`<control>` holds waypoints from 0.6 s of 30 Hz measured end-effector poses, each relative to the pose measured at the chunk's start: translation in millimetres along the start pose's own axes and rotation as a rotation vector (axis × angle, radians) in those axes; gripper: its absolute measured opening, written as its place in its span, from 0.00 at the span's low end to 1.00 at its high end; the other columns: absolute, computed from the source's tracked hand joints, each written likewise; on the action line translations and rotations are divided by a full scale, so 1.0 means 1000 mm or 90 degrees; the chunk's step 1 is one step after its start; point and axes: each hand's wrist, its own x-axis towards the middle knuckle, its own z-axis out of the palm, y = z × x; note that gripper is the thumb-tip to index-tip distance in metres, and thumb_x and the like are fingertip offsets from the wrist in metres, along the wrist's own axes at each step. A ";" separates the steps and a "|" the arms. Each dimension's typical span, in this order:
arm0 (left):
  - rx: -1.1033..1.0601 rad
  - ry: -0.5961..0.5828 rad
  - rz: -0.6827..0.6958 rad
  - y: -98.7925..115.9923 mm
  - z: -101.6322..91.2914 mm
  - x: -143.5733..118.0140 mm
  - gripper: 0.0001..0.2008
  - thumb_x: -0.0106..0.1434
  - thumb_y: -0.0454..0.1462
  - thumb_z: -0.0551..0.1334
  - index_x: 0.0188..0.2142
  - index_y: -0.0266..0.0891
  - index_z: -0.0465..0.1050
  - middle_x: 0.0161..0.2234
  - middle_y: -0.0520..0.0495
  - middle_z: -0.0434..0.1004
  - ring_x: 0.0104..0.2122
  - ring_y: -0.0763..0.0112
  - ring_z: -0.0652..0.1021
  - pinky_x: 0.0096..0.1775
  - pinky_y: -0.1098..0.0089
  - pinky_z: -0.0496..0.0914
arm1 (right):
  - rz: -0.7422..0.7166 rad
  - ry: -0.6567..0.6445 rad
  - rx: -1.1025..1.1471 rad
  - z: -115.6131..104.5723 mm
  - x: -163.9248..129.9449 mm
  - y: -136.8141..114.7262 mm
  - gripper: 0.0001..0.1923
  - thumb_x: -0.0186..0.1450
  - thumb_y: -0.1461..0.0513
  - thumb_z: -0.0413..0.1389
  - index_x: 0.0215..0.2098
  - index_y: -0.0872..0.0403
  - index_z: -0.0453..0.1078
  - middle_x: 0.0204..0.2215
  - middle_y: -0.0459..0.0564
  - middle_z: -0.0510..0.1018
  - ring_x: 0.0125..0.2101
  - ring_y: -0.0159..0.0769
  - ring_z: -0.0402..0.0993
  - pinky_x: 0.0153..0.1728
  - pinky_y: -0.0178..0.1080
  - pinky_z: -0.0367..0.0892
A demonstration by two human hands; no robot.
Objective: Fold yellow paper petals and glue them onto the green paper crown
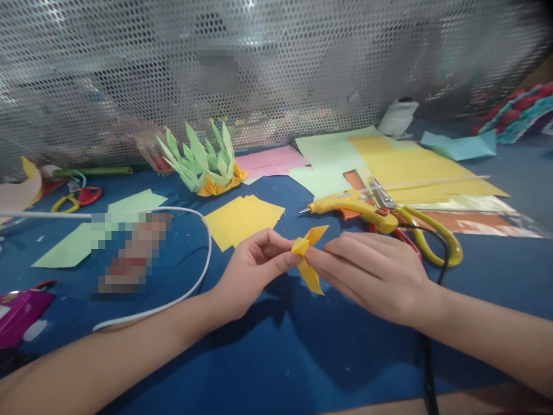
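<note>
Yellow fold: a small folded paper piece (309,258) held above the tabletop (276,357), between both hands, near the middle of the view.
Left hand: left hand (253,271) enters from lower left, forearm lying low across the tabletop; fingers curled, thumb and fingertips pinched on the fold's left side.
Right hand: right hand (375,274) enters from lower right, back of the hand up, wrist slightly bent; fingers extended toward the left and closed on the fold's right side.
Spacing: the hands' fingertips nearly meet at the fold.
Fold shape: one pointed flap rises to the upper right, another points down below the fingers.
Behind the hands: glue gun (352,206) and scissors (425,227) lie just past the right hand; a stack of yellow squares (242,221) lies past the left hand.
Further back: green spiked paper model (203,161), coloured sheets (389,158), perforated metal screen (276,69).
Left side: white cable (196,282) curves across the tabletop.
</note>
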 end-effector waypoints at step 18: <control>0.017 0.005 -0.022 -0.001 -0.001 0.001 0.10 0.57 0.36 0.67 0.34 0.39 0.66 0.29 0.54 0.77 0.32 0.76 0.76 0.38 0.75 0.68 | 0.041 -0.077 -0.050 0.006 -0.001 -0.009 0.09 0.66 0.68 0.48 0.42 0.60 0.69 0.20 0.44 0.68 0.21 0.31 0.64 0.22 0.35 0.58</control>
